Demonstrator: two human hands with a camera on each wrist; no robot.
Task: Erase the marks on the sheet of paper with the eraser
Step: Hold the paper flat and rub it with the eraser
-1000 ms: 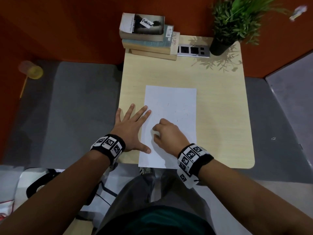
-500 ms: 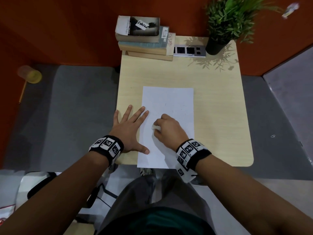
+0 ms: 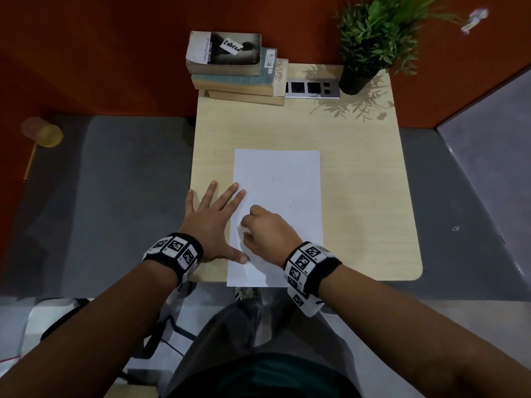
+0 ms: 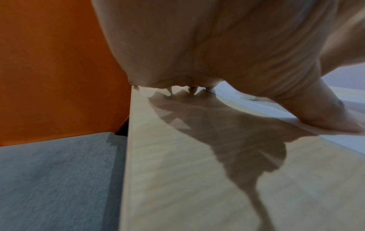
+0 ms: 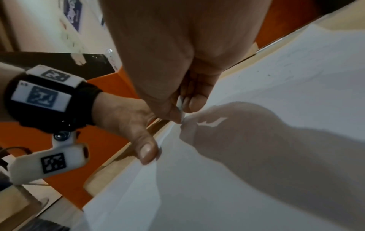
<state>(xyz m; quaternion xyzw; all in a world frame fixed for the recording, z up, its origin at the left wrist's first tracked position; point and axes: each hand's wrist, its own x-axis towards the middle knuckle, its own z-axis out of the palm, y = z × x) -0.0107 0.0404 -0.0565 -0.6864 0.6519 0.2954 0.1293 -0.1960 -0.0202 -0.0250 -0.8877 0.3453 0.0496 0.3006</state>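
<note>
A white sheet of paper (image 3: 283, 182) lies lengthwise on the light wooden table (image 3: 367, 179), with faint pencil marks (image 3: 290, 206) near its middle. My left hand (image 3: 214, 222) lies flat with spread fingers on the sheet's left edge, its thumb (image 5: 147, 150) pressing the paper. My right hand (image 3: 265, 228) is curled over the sheet's lower left part and pinches a small white eraser (image 5: 180, 104) between thumb and fingers, its tip down at the paper (image 5: 276, 156). In the head view only a sliver of the eraser (image 3: 243, 229) shows. The left wrist view shows my palm (image 4: 217, 46) above the table.
A stack of three books (image 3: 232, 67) stands at the table's back left, a grey socket panel (image 3: 311, 89) beside it and a potted plant (image 3: 370, 38) at the back right. Orange walls close the back. A yellow cup (image 3: 43, 132) lies on the grey floor, left.
My right hand has shifted slightly back and forth over the lower left of the sheet with the eraser. The left hand has stayed flat on the paper's edge.
</note>
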